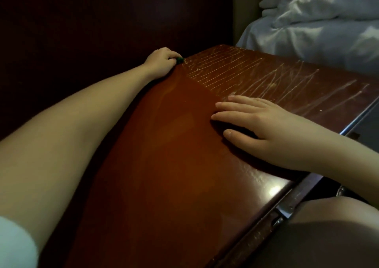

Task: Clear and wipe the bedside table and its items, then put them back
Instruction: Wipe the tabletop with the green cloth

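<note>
Filling most of the view, the reddish-brown bedside table (164,165) runs from near to far, its far right part streaked with pale lines. White bedding (317,21) lies far right, beyond it. The right hand (266,128) rests flat on the middle of the tabletop, fingers straight and slightly spread. The left hand (162,62) sits at the table's far left corner, fingers curled, pinching a small green cloth (180,60) at the edge.

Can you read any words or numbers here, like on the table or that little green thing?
None can be read.
The bedside table shows only pale scratch lines, no letters.
The green thing that the left hand grips is mostly hidden and shows no print.
The white bedding is plain.
</note>
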A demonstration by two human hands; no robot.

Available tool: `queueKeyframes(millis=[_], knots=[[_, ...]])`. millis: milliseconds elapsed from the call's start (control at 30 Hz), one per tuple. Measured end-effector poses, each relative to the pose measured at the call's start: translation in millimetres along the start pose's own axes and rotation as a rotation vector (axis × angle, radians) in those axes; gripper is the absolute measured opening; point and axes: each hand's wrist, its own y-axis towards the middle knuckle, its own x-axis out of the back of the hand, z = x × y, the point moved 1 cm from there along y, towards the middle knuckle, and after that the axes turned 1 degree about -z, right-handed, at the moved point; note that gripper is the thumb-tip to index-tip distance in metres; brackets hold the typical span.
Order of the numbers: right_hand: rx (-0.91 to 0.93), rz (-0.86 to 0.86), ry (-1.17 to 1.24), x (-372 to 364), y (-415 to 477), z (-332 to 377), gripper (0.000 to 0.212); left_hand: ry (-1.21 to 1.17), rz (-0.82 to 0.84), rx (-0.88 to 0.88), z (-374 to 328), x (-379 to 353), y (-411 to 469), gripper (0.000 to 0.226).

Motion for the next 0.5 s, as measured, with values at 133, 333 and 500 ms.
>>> queueKeyframes(millis=[133, 333, 500], knots=[[-0.014, 0.000, 0.001, 1, 0, 2, 0.065, -0.025, 0.003, 0.015, 1, 1, 4, 0.034], [0.026, -0.028, -0.038, -1, -6, -2, 0.079, -0.051, -0.015, 0.012, 2, 1, 4, 0.034], [0.023, -0.056, -0.017, -1, -11, -1, 0.076, 0.000, -0.020, -0.001, 3, -1, 4, 0.034]])
